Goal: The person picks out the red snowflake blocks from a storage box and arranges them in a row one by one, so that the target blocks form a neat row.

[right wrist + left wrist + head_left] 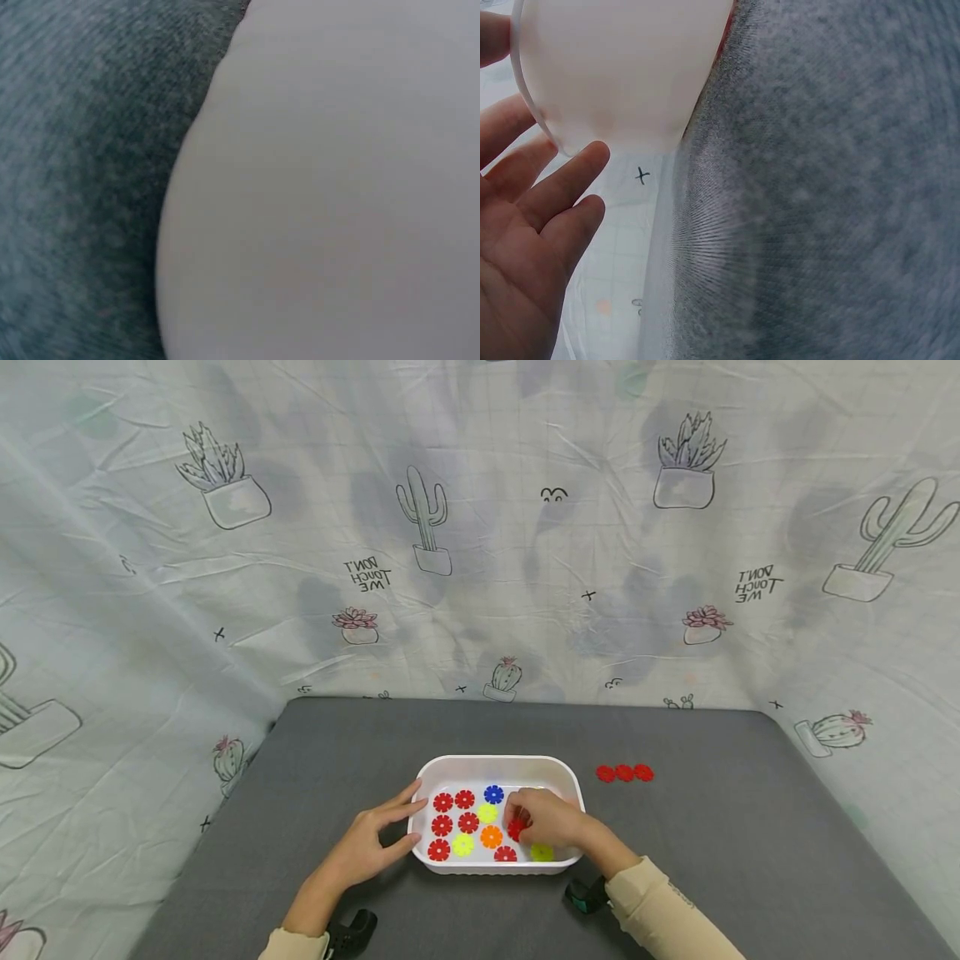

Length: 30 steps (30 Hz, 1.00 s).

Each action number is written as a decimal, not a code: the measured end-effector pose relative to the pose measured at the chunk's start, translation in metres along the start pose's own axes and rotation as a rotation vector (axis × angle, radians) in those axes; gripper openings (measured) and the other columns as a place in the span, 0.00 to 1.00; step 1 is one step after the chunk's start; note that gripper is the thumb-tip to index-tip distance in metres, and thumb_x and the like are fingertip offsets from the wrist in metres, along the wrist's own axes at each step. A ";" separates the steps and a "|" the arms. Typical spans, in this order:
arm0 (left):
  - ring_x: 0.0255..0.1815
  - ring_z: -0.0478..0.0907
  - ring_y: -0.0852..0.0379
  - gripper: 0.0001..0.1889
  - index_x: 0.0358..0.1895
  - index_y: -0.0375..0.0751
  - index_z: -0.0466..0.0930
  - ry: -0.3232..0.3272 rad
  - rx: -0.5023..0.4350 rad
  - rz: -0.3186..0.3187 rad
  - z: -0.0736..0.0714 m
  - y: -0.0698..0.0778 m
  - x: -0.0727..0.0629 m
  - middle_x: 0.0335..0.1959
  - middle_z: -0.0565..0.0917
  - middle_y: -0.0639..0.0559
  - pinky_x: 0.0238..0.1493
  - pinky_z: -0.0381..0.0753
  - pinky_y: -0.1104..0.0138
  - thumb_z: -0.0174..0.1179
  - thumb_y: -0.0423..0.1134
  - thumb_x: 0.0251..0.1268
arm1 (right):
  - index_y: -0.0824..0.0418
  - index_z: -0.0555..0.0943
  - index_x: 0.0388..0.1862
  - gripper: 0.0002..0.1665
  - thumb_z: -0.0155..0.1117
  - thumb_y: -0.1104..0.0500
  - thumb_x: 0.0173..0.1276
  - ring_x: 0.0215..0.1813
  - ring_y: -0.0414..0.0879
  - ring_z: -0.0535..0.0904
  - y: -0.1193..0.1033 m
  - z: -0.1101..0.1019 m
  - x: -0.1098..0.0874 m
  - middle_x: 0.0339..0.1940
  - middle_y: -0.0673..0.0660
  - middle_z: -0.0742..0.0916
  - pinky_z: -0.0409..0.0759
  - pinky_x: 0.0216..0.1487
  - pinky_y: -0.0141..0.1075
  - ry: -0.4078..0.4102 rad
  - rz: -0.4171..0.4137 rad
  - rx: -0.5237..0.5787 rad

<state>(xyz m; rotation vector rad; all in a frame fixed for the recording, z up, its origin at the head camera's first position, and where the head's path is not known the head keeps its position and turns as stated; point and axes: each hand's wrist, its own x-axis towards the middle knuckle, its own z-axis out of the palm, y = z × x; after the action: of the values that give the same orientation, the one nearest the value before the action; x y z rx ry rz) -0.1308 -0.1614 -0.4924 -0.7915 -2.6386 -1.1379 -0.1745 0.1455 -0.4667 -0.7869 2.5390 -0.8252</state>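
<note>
A white tray [495, 866] on the grey table holds red, yellow, blue and orange notched discs. My left hand [367, 843] rests on the tray's left end, fingers extended and spread at the rim. In the left wrist view, some fingers of the left hand [517, 247] pass behind the rim and others lie along the outer wall [630, 75]. Reaching inside on the right, my right hand [551, 818] pinches a red notched disc [517, 831]. The right wrist view shows the tray's outer wall [322, 187], not the hand.
Three red discs [624, 773] lie in a row on the table [720, 827], right of the tray. Inside the tray are a blue disc [493, 794] and an orange disc [491, 837]. A patterned cloth [480, 527] hangs behind the table and along its sides.
</note>
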 end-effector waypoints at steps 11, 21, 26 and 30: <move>0.67 0.68 0.46 0.25 0.60 0.41 0.77 -0.003 0.000 0.001 -0.001 0.002 0.001 0.70 0.67 0.49 0.58 0.73 0.46 0.65 0.40 0.58 | 0.55 0.79 0.36 0.09 0.70 0.63 0.58 0.39 0.42 0.77 0.009 -0.004 0.001 0.32 0.47 0.82 0.78 0.42 0.30 0.117 -0.075 0.171; 0.67 0.68 0.47 0.24 0.60 0.41 0.77 -0.003 0.001 0.006 0.001 -0.001 0.000 0.70 0.67 0.49 0.58 0.73 0.47 0.65 0.40 0.59 | 0.63 0.80 0.42 0.11 0.68 0.66 0.59 0.42 0.47 0.80 0.005 -0.014 -0.006 0.41 0.59 0.84 0.80 0.41 0.30 0.283 -0.076 0.471; 0.67 0.68 0.47 0.24 0.60 0.41 0.77 0.001 0.001 0.017 0.001 -0.002 0.000 0.70 0.67 0.48 0.58 0.74 0.48 0.65 0.39 0.59 | 0.62 0.80 0.45 0.12 0.66 0.65 0.61 0.42 0.46 0.80 0.007 -0.024 -0.013 0.42 0.59 0.85 0.83 0.41 0.35 0.354 -0.022 0.510; 0.67 0.68 0.47 0.24 0.60 0.40 0.77 0.000 -0.002 0.010 0.001 0.000 0.000 0.70 0.67 0.48 0.58 0.73 0.47 0.65 0.39 0.59 | 0.63 0.79 0.47 0.14 0.66 0.64 0.62 0.43 0.48 0.80 0.015 -0.033 -0.021 0.43 0.60 0.85 0.84 0.42 0.39 0.412 0.001 0.514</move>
<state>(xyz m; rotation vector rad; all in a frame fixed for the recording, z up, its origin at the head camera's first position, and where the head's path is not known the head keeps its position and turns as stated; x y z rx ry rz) -0.1308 -0.1607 -0.4932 -0.8036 -2.6311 -1.1384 -0.1798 0.1825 -0.4469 -0.4811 2.4617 -1.6934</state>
